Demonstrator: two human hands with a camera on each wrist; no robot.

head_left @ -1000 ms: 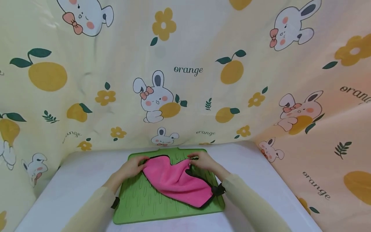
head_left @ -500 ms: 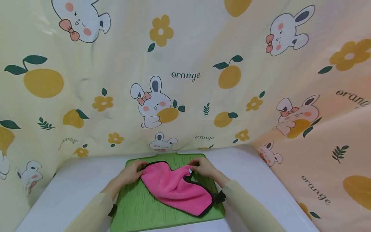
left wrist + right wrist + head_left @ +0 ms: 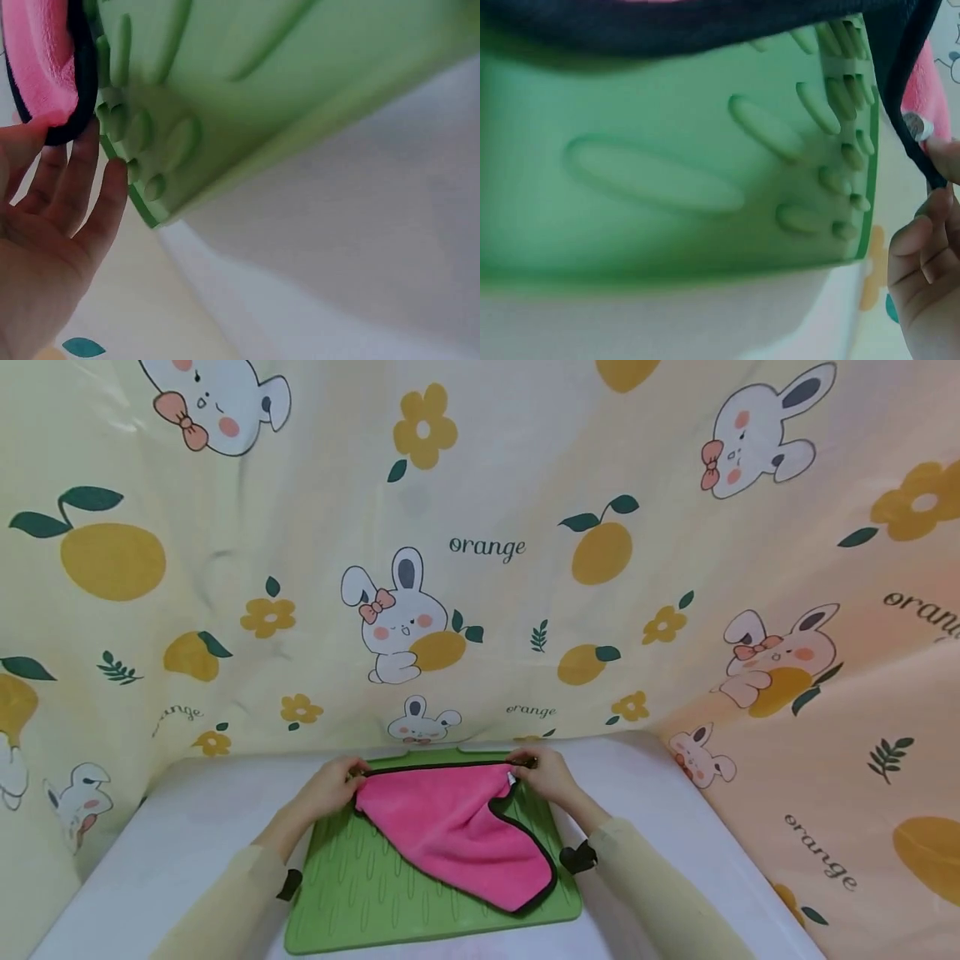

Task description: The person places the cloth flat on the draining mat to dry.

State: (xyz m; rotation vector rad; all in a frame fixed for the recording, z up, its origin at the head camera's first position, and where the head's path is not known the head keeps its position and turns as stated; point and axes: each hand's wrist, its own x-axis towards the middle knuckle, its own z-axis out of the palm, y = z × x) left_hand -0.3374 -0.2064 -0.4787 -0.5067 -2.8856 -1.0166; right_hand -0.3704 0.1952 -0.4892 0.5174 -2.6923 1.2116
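A pink cloth (image 3: 450, 827) with a black edging is stretched between both hands above a green ridged mat (image 3: 375, 893). My left hand (image 3: 337, 785) pinches its far left corner; in the left wrist view the thumb lies on the pink side and the fingers sit behind the dark border (image 3: 84, 82). My right hand (image 3: 547, 772) pinches the far right corner, where a small white tag (image 3: 917, 126) shows beside the thumb. Between the hands the far edge runs straight, while the near part of the cloth sags in folds toward the mat's lower right.
The green mat lies on a white table (image 3: 202, 827). A cream curtain (image 3: 510, 635) printed with rabbits and oranges hangs behind the table and along both sides. Black bands (image 3: 579, 857) are worn at the wrists.
Both hands have spread apart, the right one moving right and slightly away. The cloth's far edge, which dipped in the middle, is now pulled straight.
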